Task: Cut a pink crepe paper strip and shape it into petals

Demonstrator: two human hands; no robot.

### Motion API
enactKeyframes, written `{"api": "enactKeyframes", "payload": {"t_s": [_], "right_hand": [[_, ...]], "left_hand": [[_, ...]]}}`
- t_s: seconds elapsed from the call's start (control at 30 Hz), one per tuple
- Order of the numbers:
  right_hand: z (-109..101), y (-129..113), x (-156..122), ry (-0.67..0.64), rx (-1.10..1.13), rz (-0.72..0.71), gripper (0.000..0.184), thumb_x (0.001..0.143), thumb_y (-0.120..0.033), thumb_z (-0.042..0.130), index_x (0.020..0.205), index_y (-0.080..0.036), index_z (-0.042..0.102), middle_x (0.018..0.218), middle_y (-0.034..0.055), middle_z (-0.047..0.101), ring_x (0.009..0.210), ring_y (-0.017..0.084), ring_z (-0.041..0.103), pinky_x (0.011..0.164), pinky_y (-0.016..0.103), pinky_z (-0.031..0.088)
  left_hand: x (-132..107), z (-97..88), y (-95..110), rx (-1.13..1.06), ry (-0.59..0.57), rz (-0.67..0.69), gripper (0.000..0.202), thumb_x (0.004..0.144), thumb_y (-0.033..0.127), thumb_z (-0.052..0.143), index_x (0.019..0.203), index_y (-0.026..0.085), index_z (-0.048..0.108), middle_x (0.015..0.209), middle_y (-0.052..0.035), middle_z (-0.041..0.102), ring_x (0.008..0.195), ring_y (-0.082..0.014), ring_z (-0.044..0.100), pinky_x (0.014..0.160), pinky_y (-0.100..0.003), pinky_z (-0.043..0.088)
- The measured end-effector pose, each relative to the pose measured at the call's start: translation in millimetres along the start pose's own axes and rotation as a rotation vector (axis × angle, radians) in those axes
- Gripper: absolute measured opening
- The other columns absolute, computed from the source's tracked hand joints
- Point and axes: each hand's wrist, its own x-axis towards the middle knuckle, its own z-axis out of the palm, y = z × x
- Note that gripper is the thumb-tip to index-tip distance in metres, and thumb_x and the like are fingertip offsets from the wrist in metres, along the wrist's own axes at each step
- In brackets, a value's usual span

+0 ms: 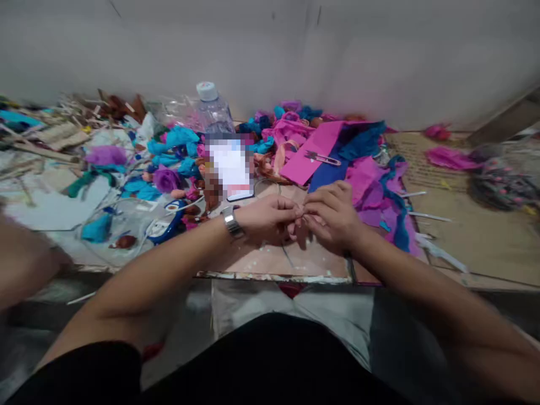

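Observation:
My left hand point(276, 215) and my right hand point(333, 216) meet fingertip to fingertip above the front of the table point(240, 256). Both are closed in a pinch, and whatever sits between the fingers is too small and blurred to name. A thin dark wire or thread point(288, 256) shows on the table just below them. Just beyond my left hand a lit phone point(238, 169) leans among the crafts. Pink crepe paper point(365, 177) lies beside my right hand, and thread snips point(323, 158) rest on a flat pink sheet point(297, 167).
A capped plastic bottle point(214, 109) stands at the back. Blue and purple paper flowers point(166, 179) and a blue tape dispenser point(166, 225) crowd the left. Cardboard point(472, 236) with white sticks point(430, 216) covers the right. Another person's blurred arm point(25, 259) reaches in at far left.

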Motion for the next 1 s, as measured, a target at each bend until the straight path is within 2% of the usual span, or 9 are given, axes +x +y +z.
{"api": "enactKeyframes", "payload": {"t_s": [0.17, 0.23, 0.33, 0.47, 0.57, 0.67, 0.73, 0.87, 1.0], "right_hand": [[7.0, 1.8, 1.3, -0.01, 0.227, 0.188, 0.002, 0.096, -0.024, 0.065, 0.097, -0.024, 0.063, 0.106, 0.0064, 0.074, 0.102, 0.027, 0.064, 0.094, 0.049, 0.041], [9.8, 1.1, 1.9, -0.016, 0.351, 0.253, 0.004, 0.096, -0.022, 0.063, 0.093, -0.024, 0.063, 0.102, 0.006, 0.073, 0.1, 0.026, 0.065, 0.092, 0.046, 0.044], [11.9, -0.8, 2.9, -0.037, 0.516, 0.36, 0.008, 0.097, -0.021, 0.061, 0.09, -0.024, 0.063, 0.098, 0.0057, 0.072, 0.096, 0.024, 0.065, 0.089, 0.043, 0.047], [11.7, -0.8, 2.5, -0.017, 0.459, 0.374, 0.006, 0.097, -0.023, 0.064, 0.091, -0.023, 0.064, 0.099, 0.0066, 0.072, 0.097, 0.025, 0.066, 0.088, 0.044, 0.047], [11.5, 2.5, 0.5, 0.01, 0.301, 0.271, 0.003, 0.096, -0.025, 0.068, 0.096, -0.024, 0.065, 0.103, 0.0069, 0.074, 0.1, 0.027, 0.065, 0.091, 0.047, 0.044], [10.9, 5.9, -1.4, 0.014, 0.213, 0.181, 0.006, 0.095, -0.026, 0.069, 0.099, -0.025, 0.065, 0.106, 0.0063, 0.075, 0.101, 0.027, 0.066, 0.094, 0.049, 0.042], [9.8, 6.8, -1.8, 0.011, 0.17, 0.142, 0.007, 0.095, -0.026, 0.069, 0.101, -0.026, 0.065, 0.106, 0.0057, 0.076, 0.102, 0.027, 0.067, 0.096, 0.05, 0.041], [6.7, 5.3, -0.6, 0.013, 0.13, 0.138, 0.005, 0.095, -0.027, 0.069, 0.099, -0.026, 0.066, 0.106, 0.0053, 0.077, 0.102, 0.028, 0.066, 0.096, 0.051, 0.04], [6.0, 2.0, 1.3, 0.0, 0.224, 0.235, 0.004, 0.095, -0.028, 0.068, 0.095, -0.025, 0.067, 0.104, 0.0063, 0.076, 0.101, 0.027, 0.065, 0.094, 0.05, 0.041]], "left_hand": [[-1.0, -8.2, -1.1, 0.809, 0.283, 0.254, 0.033, 0.104, 0.035, 0.048, 0.09, 0.015, 0.07, 0.078, -0.006, 0.07, 0.068, -0.0157, 0.061, 0.062, -0.027, 0.039], [-1.8, -9.0, -4.6, 1.108, 0.313, 0.371, 0.026, 0.102, 0.025, 0.049, 0.093, 0.015, 0.071, 0.077, -0.0066, 0.07, 0.066, -0.0167, 0.06, 0.059, -0.029, 0.035], [-2.3, -8.6, -7.9, 1.27, 0.325, 0.442, 0.026, 0.103, 0.023, 0.048, 0.093, 0.015, 0.071, 0.076, -0.0071, 0.069, 0.065, -0.0178, 0.059, 0.057, -0.031, 0.033], [-0.9, -7.1, -5.1, 0.984, 0.363, 0.308, 0.034, 0.107, 0.035, 0.047, 0.091, 0.015, 0.069, 0.081, -0.0071, 0.071, 0.07, -0.0177, 0.062, 0.063, -0.03, 0.038], [1.0, -6.8, -1.5, 0.495, 0.243, 0.177, 0.046, 0.11, 0.042, 0.038, 0.088, 0.015, 0.067, 0.081, -0.0065, 0.072, 0.073, -0.0153, 0.063, 0.069, -0.028, 0.044], [2.6, -6.7, -0.9, -0.005, 0.11, 0.006, 0.05, 0.11, 0.046, 0.033, 0.09, 0.013, 0.065, 0.079, -0.0066, 0.072, 0.07, -0.013, 0.066, 0.063, -0.023, 0.045], [3.1, -6.5, -1.5, -0.19, 0.075, -0.076, 0.046, 0.108, 0.049, 0.041, 0.09, 0.014, 0.062, 0.078, -0.0058, 0.071, 0.069, -0.0122, 0.067, 0.059, -0.021, 0.043], [3.6, -5.7, -2.3, -0.171, 0.059, -0.083, 0.043, 0.105, 0.052, 0.049, 0.089, 0.015, 0.06, 0.077, -0.0039, 0.069, 0.071, -0.0131, 0.069, 0.061, -0.021, 0.045], [2.9, -6.2, -3.9, 0.439, 0.249, 0.152, 0.038, 0.107, 0.042, 0.047, 0.089, 0.015, 0.067, 0.081, -0.005, 0.071, 0.073, -0.0146, 0.065, 0.069, -0.026, 0.047]]}}
